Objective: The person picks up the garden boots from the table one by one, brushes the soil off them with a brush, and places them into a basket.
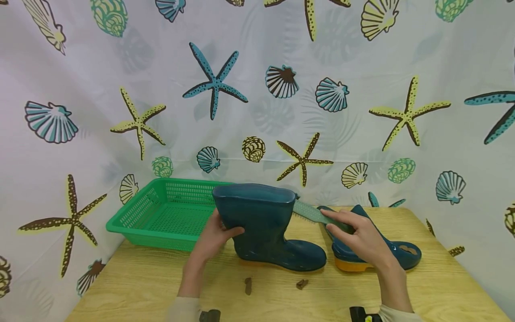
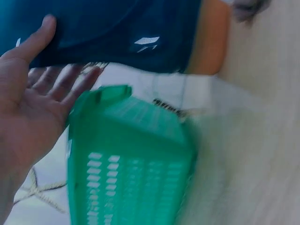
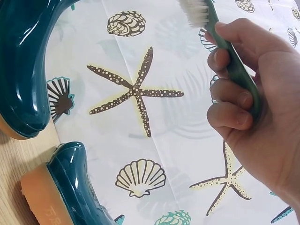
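Observation:
A dark teal rubber boot (image 1: 261, 228) with an orange sole stands upright, close over the wooden table. My left hand (image 1: 211, 237) grips its shaft from the left side, thumb across the near face. In the left wrist view the thumb (image 2: 40, 40) lies on the glossy rubber, the fingers beneath. My right hand (image 1: 364, 235) holds a green-handled scrub brush (image 1: 310, 212), its fingers wrapped round the handle. The white bristles (image 3: 194, 13) show in the right wrist view; the brush head is beside the upper shaft. Partly behind that hand lies a second teal boot (image 1: 344, 250), brown patch on its toe.
A green perforated plastic basket (image 1: 138, 239) stands at the back left, partly behind the held boot. Two small brown clumps, one on the left (image 1: 248, 286) and one on the right (image 1: 301, 284), lie on the table (image 1: 161, 286) in front. A shell-and-starfish curtain (image 1: 249, 120) hangs behind.

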Available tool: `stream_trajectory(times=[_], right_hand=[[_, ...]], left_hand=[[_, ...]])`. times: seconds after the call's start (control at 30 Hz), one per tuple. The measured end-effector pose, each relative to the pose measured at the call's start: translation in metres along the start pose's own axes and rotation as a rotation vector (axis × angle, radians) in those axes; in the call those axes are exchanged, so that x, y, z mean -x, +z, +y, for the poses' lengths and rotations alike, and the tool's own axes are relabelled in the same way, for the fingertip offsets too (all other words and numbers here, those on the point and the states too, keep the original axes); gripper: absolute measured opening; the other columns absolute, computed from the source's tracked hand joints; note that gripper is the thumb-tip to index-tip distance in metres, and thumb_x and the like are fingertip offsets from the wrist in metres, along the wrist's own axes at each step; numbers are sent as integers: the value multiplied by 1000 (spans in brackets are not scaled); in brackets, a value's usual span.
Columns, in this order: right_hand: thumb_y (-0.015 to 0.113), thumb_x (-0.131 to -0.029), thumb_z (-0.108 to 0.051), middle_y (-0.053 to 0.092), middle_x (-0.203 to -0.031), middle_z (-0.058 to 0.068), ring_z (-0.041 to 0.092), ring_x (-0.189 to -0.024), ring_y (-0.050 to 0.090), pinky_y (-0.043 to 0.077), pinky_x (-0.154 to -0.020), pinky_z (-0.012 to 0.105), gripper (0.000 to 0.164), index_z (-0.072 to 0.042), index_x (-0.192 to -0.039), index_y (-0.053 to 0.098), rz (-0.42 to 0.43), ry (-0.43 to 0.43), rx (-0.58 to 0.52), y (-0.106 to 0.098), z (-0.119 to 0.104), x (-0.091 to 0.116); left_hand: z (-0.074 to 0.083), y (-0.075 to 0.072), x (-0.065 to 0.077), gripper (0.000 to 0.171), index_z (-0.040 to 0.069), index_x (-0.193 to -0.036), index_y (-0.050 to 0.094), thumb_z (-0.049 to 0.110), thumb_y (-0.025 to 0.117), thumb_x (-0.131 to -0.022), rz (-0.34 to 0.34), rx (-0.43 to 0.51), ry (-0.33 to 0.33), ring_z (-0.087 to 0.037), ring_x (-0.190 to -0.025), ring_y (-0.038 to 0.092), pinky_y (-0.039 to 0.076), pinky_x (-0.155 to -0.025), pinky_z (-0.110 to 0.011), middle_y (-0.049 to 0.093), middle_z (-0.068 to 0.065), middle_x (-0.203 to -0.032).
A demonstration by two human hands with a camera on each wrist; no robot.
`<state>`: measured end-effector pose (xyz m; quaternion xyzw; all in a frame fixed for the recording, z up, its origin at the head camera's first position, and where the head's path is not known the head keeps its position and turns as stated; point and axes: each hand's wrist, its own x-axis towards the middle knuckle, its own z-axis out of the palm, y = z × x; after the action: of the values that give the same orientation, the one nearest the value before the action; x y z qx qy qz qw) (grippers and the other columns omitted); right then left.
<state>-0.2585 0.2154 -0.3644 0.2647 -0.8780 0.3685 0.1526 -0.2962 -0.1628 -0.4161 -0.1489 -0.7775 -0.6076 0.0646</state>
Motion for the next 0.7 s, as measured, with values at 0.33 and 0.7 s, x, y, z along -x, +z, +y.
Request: stream_trajectory(times=[0.33, 0.7], right_hand=[[61, -100, -21, 67, -115, 4, 5, -78, 52, 45, -65, 26, 38, -17, -138, 60, -6, 9, -18, -3, -1, 1], [61, -100, -23, 66, -127, 5, 1, -96, 58, 52, -75, 26, 38, -20, -138, 60, 0, 27, -3, 0, -3, 0]], left_hand=[[33, -25, 14, 77, 20, -154, 32, 11, 73, -90, 182, 4, 159, -23, -127, 50, 49, -102, -35, 41, -8, -146], [56, -20, 15, 54, 5, -128, 60, -4, 79, -79, 481, -206, 636, -20, -118, 50, 45, -96, -28, 54, -14, -132]])
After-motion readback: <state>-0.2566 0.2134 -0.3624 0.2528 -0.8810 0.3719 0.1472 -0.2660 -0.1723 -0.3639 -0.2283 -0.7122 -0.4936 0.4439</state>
